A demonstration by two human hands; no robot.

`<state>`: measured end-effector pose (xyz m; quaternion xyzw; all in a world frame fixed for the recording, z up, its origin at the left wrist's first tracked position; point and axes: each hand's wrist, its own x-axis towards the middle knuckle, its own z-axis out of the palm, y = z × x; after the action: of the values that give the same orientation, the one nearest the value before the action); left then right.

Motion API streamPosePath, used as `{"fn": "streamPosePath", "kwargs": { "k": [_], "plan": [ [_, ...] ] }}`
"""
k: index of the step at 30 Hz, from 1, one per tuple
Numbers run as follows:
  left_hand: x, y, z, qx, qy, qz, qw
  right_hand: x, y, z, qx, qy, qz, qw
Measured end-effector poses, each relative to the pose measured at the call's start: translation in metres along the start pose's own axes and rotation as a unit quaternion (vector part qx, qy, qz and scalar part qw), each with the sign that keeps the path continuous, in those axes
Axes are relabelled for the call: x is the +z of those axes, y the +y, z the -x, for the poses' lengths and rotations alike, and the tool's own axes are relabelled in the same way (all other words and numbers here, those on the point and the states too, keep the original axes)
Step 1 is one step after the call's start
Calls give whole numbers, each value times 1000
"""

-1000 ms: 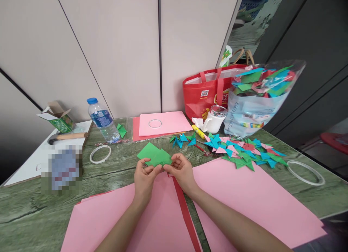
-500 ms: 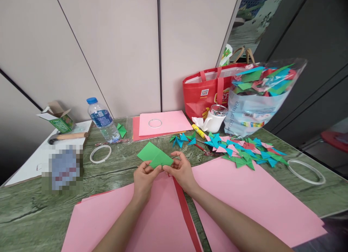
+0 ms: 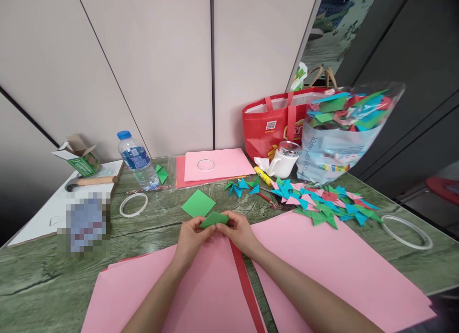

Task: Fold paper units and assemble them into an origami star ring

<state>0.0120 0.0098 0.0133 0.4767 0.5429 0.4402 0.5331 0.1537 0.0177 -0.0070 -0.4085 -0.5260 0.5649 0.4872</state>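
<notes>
Both hands meet at the table's middle and pinch one small folded green paper piece (image 3: 214, 219). My left hand (image 3: 191, 238) grips its left end with thumb and fingers closed. Closed on its right end is my right hand (image 3: 239, 231). A flat green paper square (image 3: 198, 203) lies on the table just beyond the hands, apart from them. Under my wrists lie large pink sheets (image 3: 201, 294) with a red strip (image 3: 247, 287) between them.
A pile of folded paper pieces (image 3: 319, 201) lies at the right, with a clear bag (image 3: 340, 132) of more, a red tote (image 3: 276, 125) and a white mug (image 3: 285, 160) behind. A water bottle (image 3: 138, 160), tape rings (image 3: 133, 205) (image 3: 407, 231), glue stick (image 3: 262, 176) and pink paper stack (image 3: 215, 164) surround the work area.
The green paper that my hands held has come apart into a folded piece, still pinched and pulled nearer, and a flat square left lying on the table.
</notes>
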Motion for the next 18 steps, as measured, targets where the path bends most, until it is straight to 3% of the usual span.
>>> {"fn": "streamPosePath", "kwargs": {
  "k": [4,12,18],
  "plan": [
    [4,3,2,13,-11,-7,1000,-1,1,0,-14,6,32,999],
    [6,8,6,-5,-38,56,998,-1,-8,-1,4,28,-33,999],
    [3,8,4,-13,3,87,996,-5,-7,-4,6,14,-47,999]
  ]
}}
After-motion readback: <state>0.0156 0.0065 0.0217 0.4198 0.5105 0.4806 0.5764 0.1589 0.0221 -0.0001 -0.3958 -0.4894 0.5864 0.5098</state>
